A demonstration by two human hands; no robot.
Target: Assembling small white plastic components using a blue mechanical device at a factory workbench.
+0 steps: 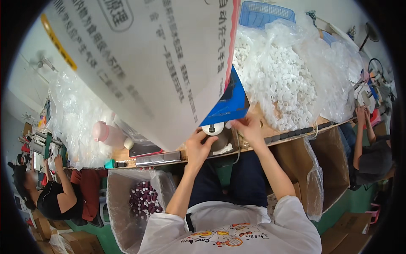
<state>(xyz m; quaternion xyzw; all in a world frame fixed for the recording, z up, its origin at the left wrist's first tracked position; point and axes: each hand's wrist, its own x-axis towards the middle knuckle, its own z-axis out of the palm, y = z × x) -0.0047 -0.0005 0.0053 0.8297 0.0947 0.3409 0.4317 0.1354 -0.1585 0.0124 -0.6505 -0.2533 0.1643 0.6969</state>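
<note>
Below a blue machine housing (230, 103), a white round part (218, 127) with a dark slot faces me. My left hand (198, 148) is closed at its left side, thumb and fingers curved against its edge. On the other side, my right hand (249, 130) pinches a small white plastic piece (229, 125) close to the round part; my fingers partly hide it. A dark metal block (223, 143) sits under the round part, with something white on its front. A large printed sheet (160, 63) hangs in front and covers much of the machine.
Many small white plastic caps (292, 89) lie heaped in clear plastic at right, before a blue basket (266, 15). A pink bottle (103, 132) stands left. Below the table are a lined box (120, 211) of purple-and-white pieces and a cardboard box (334, 169). Other people work at both sides.
</note>
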